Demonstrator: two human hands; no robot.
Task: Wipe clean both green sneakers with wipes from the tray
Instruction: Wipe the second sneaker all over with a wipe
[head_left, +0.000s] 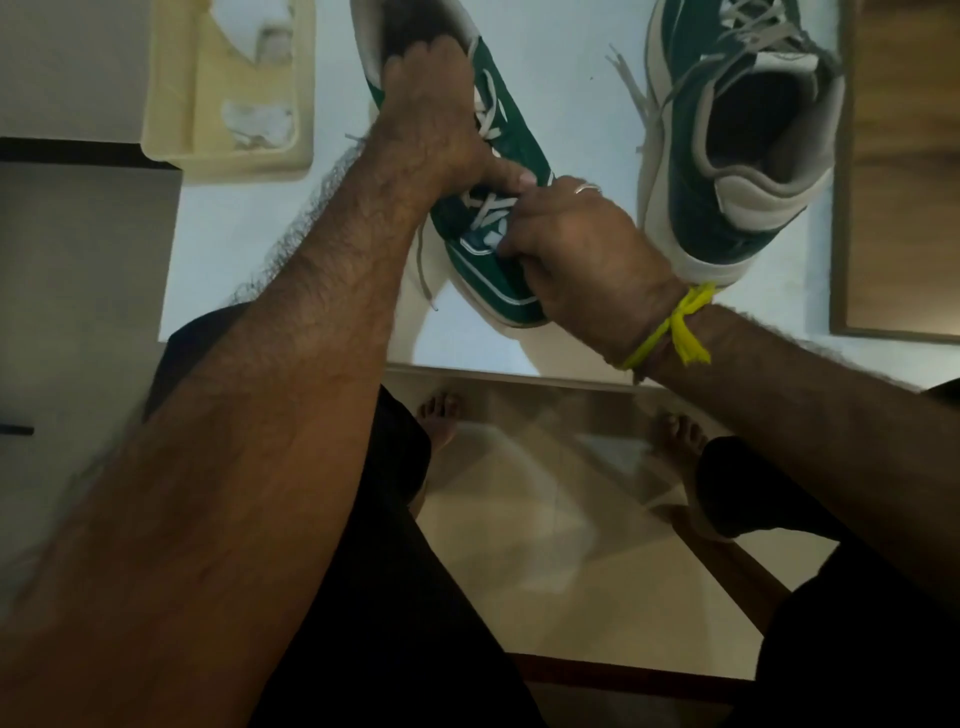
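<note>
Right hand (582, 254) grip curled over toe of near green sneaker (498, 171), pinching something pale, unclear if wipe. Left hand (431, 114) grip clamped on its collar. Second sneaker (727, 145) right, apart, on white surface (571, 78). Tray (171, 93) with wipes (257, 122) far left.

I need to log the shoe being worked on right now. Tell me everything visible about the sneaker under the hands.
The near sneaker has a green, suede-looking upper, white laces, white lining and a pale sole edge. It lies on the white table, toe toward the person, right of the tray. The left hand grips its collar, thumb on the laces; the right hand curls over the toe area. Whether it holds a wipe cannot be told.
</note>
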